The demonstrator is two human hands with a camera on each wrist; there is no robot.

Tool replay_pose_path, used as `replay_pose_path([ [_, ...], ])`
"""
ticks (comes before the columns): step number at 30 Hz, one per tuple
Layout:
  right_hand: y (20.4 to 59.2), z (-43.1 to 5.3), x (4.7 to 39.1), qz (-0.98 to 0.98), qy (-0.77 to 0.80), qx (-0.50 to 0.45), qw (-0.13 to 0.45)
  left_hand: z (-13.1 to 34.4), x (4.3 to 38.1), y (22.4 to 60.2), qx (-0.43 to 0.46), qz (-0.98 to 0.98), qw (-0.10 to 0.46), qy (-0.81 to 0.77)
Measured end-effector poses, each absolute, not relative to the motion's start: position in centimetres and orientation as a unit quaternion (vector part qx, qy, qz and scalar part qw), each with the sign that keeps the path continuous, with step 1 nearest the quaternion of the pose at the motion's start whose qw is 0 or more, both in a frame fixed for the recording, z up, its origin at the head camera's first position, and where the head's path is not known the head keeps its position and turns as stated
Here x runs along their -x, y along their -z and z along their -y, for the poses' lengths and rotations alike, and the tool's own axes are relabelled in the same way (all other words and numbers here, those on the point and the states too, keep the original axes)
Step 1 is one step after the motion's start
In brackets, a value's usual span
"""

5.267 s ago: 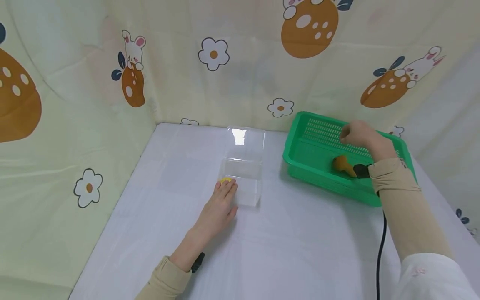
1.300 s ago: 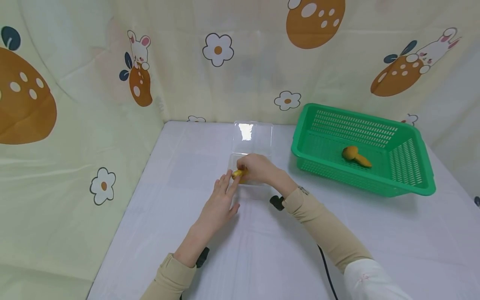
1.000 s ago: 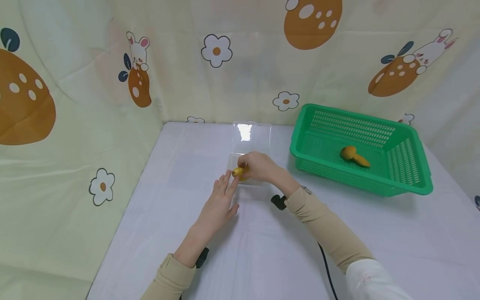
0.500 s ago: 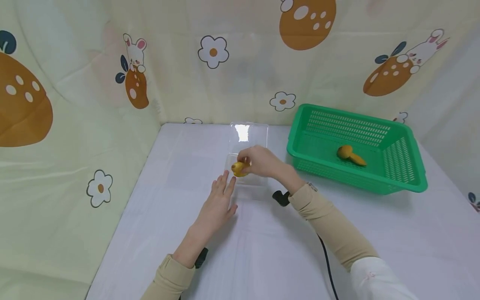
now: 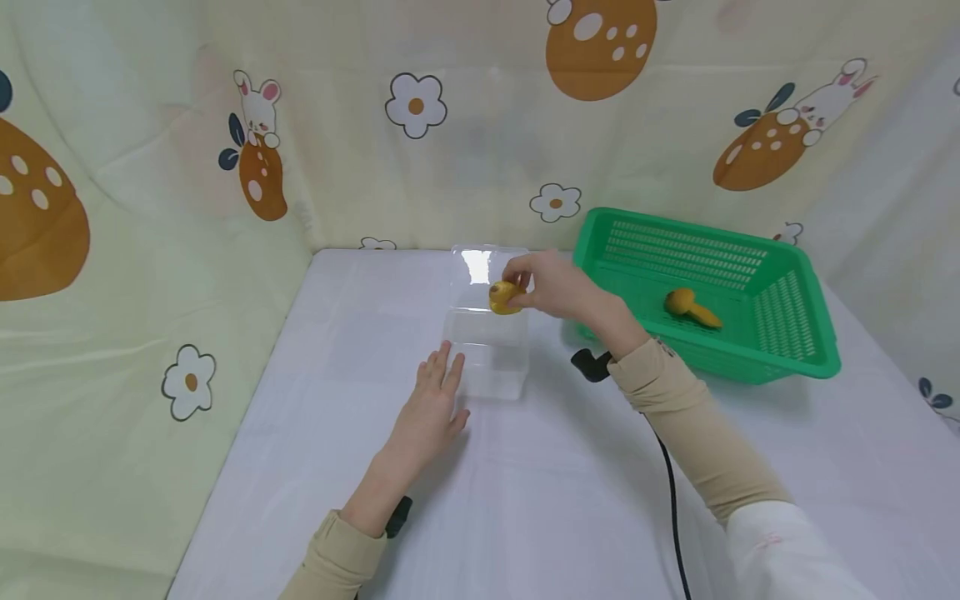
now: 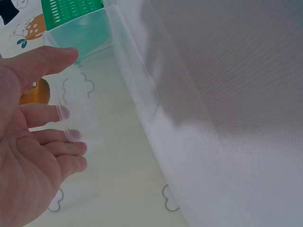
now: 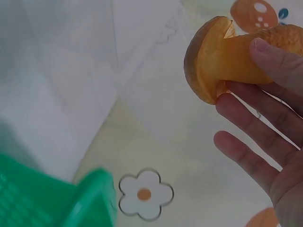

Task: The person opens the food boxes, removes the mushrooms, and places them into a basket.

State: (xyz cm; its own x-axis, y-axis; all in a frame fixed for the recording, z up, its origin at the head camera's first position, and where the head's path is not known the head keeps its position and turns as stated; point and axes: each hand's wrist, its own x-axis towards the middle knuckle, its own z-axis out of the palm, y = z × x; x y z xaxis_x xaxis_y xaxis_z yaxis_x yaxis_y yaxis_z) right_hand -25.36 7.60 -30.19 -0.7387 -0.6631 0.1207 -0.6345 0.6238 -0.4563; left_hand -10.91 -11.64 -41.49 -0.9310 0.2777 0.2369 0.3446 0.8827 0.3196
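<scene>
My right hand (image 5: 558,292) pinches a yellow-brown mushroom (image 5: 504,297) by its stem, above the raised lid of a clear plastic box (image 5: 491,383). In the right wrist view the mushroom (image 7: 241,59) shows its brown cap and thick stem, with thumb and fingers around the stem. My left hand (image 5: 426,421) has its fingers extended at the box's near-left side. The left wrist view shows those fingertips (image 6: 71,135) against the see-through wall. A second mushroom (image 5: 692,308) lies in the green basket (image 5: 750,367) on the right.
The white-covered table (image 5: 570,500) meets a patterned curtain (image 5: 487,150) at the back and left. A black cable (image 5: 675,517) runs from the right wrist down toward the table's front. The box's hinged lid (image 5: 461,279) leans away at the back.
The right hand, over the basket about five seconds ago, came to the box, took hold of a mushroom there, and has lifted it up, away and slightly rightward. The left hand has stayed at the box.
</scene>
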Motion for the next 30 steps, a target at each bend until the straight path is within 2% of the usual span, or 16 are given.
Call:
replay_pose_path([
  [13, 26.7, -15.0, 28.3, -0.929, 0.244, 0.278, -0.026, 11.6, 10.8, 41.5, 0.16, 0.966, 0.096, 0.178],
  [18, 27.0, -17.9, 29.3, -0.939, 0.235, 0.247, -0.039, 11.5, 10.8, 41.2, 0.158, 0.967, 0.098, 0.175],
  [24, 27.8, -20.5, 30.4, -0.951, 0.225, 0.212, -0.024, 11.6, 10.8, 41.1, 0.16, 0.968, 0.093, 0.169],
  [30, 29.2, -22.1, 31.5, -0.955, 0.204, 0.216, -0.022, 11.6, 10.8, 41.2, 0.16, 0.968, 0.093, 0.168],
])
